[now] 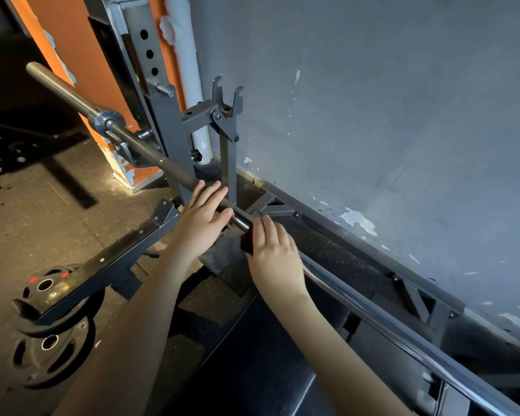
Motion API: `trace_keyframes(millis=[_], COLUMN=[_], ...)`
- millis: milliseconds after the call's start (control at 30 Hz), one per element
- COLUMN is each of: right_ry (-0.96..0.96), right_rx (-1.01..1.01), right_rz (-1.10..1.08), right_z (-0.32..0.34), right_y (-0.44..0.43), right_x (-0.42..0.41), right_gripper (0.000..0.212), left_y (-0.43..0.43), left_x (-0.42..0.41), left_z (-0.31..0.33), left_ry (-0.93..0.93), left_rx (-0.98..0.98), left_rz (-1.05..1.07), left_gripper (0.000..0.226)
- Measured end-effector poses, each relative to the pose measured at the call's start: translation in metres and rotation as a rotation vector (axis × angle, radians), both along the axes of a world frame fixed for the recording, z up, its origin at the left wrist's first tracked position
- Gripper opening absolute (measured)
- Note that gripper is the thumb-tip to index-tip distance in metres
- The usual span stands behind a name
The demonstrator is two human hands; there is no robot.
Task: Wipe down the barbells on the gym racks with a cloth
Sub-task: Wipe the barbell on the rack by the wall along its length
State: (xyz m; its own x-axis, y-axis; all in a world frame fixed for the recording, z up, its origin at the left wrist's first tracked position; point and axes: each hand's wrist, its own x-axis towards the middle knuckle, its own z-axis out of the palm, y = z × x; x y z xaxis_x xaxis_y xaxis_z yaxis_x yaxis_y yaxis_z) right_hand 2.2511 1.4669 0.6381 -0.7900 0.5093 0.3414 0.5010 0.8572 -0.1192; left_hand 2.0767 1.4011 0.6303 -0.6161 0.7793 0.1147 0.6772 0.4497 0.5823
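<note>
1. The only markings are small red patches on the upper of the two black weight plates (44, 286) at the rack's lower left foot. They are too small to read as writing.
2. The barbell (150, 151) lies across the rack (159, 109) on a long diagonal. Its bare steel sleeve end points to the upper left, past the orange pillar (81, 55). The shaft runs down to the lower right, alongside the foot of the grey wall (373, 115).
3. The bar sits roughly level in the rack's hook at the left upright, just inside the collar.
4. The left grip (201, 220) is on the shaft just right of the upright. Its fingers are laid over the top of the bar and the thumb is on the near side, so it grasps the bar loosely.
5. The right grip (273, 256) is just beside the left one, further down the shaft. It is clenched round a small dark cloth (246, 243) and holds it against the bar.
6. A short shiny stretch of shaft shows between the two.
7. A black padded bench (252, 370) lies below the forearms, near the rack's front edge.
</note>
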Motion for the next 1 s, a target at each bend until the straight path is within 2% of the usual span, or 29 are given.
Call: trace_keyframes(millis=[133, 367, 567, 667, 800, 1000], right_ry=[0.058, -0.009, 0.013, 0.000, 0.023, 0.025], right_rx=[0.051, -0.004, 0.019, 0.036, -0.038, 0.010], right_rz=[-0.064, 0.018, -0.009, -0.042, 0.003, 0.021], right_z=[-0.009, -0.001, -0.004, -0.005, 0.001, -0.003], right_y=[-0.002, 0.003, 0.007, 0.007, 0.008, 0.012], right_x=[0.063, 0.013, 0.096, 0.092, 0.061, 0.119], right_gripper=[0.064, 0.064, 0.075, 0.071, 0.065, 0.072], left_y=[0.000, 0.002, 0.001, 0.000, 0.003, 0.007], left_x=[0.003, 0.018, 0.057, 0.069, 0.079, 0.084], left_z=[0.004, 0.007, 0.005, 0.007, 0.005, 0.001], left_ry=[0.018, 0.066, 0.080, 0.076, 0.088, 0.048], left_rx=[-0.062, -0.084, -0.050, -0.055, -0.048, -0.023], left_rz=[0.008, 0.021, -0.045, -0.032, -0.006, 0.035], left_gripper=[0.053, 0.050, 0.053, 0.055, 0.060, 0.064])
